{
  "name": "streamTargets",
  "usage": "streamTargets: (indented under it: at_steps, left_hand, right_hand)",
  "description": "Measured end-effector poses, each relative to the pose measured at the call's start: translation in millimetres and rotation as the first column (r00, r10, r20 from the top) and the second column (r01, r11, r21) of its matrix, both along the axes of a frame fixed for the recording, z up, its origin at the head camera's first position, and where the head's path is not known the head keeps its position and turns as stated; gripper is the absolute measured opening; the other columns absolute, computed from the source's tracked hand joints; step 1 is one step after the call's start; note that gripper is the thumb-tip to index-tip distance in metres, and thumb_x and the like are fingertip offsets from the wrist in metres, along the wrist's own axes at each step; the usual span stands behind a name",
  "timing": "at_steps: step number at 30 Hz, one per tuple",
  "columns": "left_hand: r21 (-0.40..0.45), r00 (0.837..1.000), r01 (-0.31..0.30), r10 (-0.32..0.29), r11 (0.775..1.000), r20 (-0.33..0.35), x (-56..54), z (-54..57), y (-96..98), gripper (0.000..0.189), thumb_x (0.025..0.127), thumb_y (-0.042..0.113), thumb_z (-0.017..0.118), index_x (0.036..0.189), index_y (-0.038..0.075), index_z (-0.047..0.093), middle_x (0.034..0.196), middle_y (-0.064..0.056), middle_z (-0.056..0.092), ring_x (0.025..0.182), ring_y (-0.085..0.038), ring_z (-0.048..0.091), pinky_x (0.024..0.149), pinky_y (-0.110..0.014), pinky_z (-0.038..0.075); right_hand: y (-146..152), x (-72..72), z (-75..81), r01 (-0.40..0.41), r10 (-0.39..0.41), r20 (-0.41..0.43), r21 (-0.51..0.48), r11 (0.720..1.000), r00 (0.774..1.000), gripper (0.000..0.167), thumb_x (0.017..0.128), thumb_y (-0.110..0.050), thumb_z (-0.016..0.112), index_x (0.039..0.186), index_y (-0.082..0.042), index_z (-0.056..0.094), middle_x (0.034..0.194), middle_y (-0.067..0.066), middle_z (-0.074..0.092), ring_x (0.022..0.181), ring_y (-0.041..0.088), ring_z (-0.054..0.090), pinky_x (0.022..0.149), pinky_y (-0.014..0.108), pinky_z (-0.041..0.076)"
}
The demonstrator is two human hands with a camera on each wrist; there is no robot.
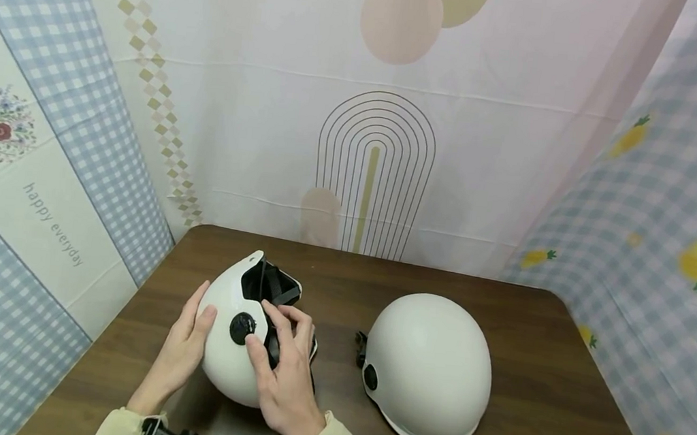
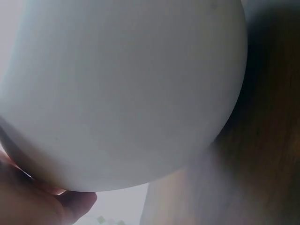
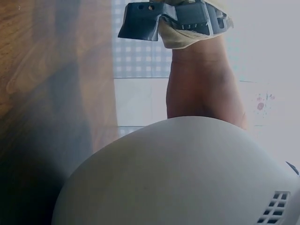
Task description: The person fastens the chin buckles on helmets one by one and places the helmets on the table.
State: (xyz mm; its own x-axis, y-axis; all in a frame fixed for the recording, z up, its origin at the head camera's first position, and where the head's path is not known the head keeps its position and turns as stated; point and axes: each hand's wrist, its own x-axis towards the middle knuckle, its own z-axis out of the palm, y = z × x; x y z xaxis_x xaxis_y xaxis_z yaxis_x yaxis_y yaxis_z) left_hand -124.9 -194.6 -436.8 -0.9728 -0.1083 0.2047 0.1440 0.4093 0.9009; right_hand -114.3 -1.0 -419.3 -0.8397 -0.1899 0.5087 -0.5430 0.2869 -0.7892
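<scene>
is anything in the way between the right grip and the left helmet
Nothing visible: the right grip touches the left helmet beside its round black disc. The left grip rests against that helmet's left side; the right helmet sits apart.

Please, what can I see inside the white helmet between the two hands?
Black material, perhaps straps or padding, shows at its opening; the white shell and the right hand cover the rest.
</scene>
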Motion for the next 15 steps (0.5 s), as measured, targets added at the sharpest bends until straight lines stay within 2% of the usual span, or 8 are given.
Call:
streamTargets:
  at_steps: [6, 15]
  left_hand:
    - [-0.032, 1.0, 0.001, -0.002, 0.999, -0.02, -2.6, 5.9, 1.2, 0.058, 0.105, 0.031, 0.042, 0.156, 0.017, 0.019, 0.157, -0.018, 0.021, 0.14, -0.038, 0.023, 0.105, -0.06, 0.024]
    - [-0.084, 0.997, 0.014, -0.02, 0.996, -0.069, -4.2, 16.4, 5.0, 0.059, 0.104, 0.028, 0.045, 0.156, 0.015, 0.02, 0.154, -0.02, 0.023, 0.137, -0.041, 0.028, 0.102, -0.064, 0.027]
  right_hand:
    - [1.0, -2.5, 2.7, 0.002, 0.003, 0.061, -0.092, 0.996, 0.998, 0.043, 0.1, -0.032, 0.055, 0.143, -0.032, 0.047, 0.134, -0.003, 0.037, 0.124, 0.016, 0.037, 0.1, 0.046, 0.036]
    - [3.9, -6.3, 8.5, -0.005, 0.026, 0.092, -0.223, 0.975, 0.995, 0.042, 0.101, -0.022, 0.054, 0.142, -0.021, 0.047, 0.128, 0.0, 0.04, 0.111, 0.019, 0.048, 0.092, 0.038, 0.043]
